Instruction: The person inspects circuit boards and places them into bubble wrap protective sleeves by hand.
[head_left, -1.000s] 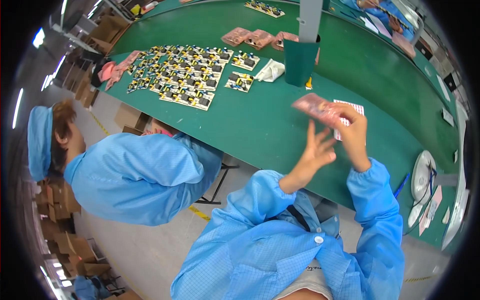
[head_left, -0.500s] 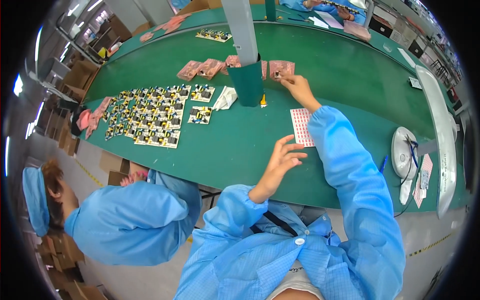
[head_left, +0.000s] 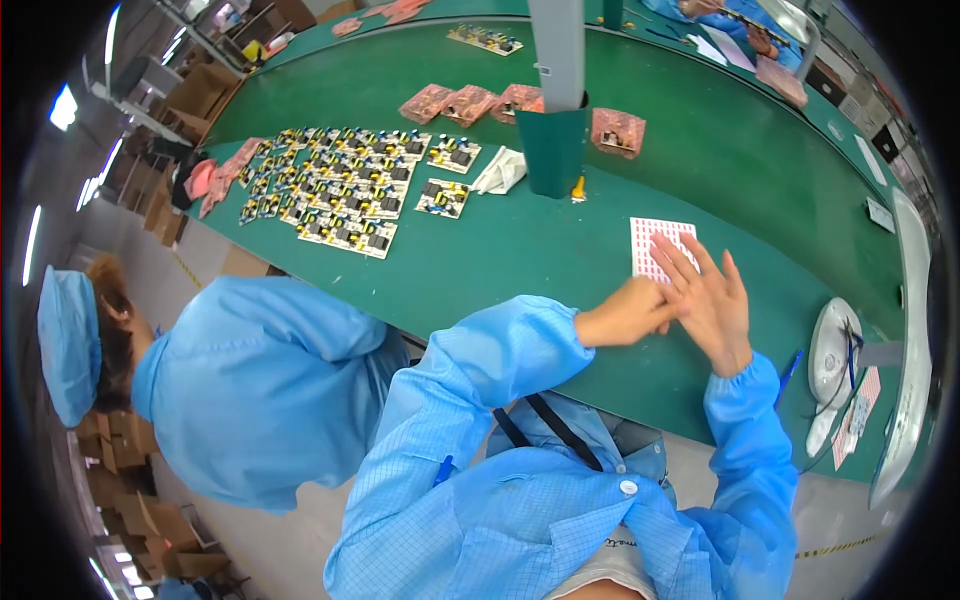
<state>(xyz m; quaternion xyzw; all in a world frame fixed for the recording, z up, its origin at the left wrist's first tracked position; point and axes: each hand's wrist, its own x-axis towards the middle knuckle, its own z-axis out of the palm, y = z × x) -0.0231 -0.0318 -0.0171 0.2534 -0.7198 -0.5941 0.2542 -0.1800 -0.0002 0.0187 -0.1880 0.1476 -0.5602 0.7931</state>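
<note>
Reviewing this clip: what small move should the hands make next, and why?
Probably draw the left hand a little away from the right hand. The two overlap in this view, the right one open with fingers spread, partly covering the white sheet with red marks. Separating them would likely give both more room; whether the left fingers pinch anything small, I can't tell.

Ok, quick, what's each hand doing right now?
Left hand: fingers mostly curled; whether anything is in its grip cannot be told.
Right hand: open, fingers spread, partly over the red-and-white sheet; no held object visible.
</note>
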